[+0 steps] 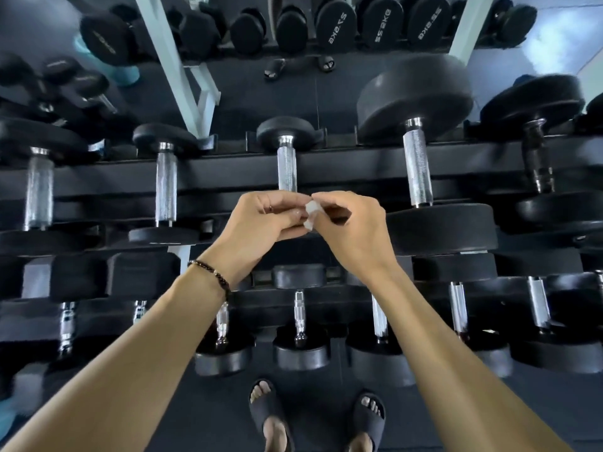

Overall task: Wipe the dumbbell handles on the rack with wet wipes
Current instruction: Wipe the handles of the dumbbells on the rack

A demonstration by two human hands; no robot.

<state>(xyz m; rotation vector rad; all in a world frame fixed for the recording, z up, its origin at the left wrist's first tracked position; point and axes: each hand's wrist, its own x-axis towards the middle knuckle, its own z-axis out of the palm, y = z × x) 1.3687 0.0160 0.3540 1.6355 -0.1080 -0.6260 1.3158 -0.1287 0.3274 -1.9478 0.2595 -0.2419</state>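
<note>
Both hands together at frame centre: left hand point(261, 220) and right hand point(350, 223) pinch small white wet wipe point(310, 215) between fingertips, likely unfolding it. Held just before knurled dumbbell handle point(287, 168) on rack point(342, 164), ready for wiping.

Count taken from the head view: two hands, left point(261, 223) and right point(354, 225); one small white wipe point(310, 214); five dumbbell handles on the rack's middle tier point(287, 168); one beaded bracelet point(210, 272); two black sandals point(267, 415).
</note>
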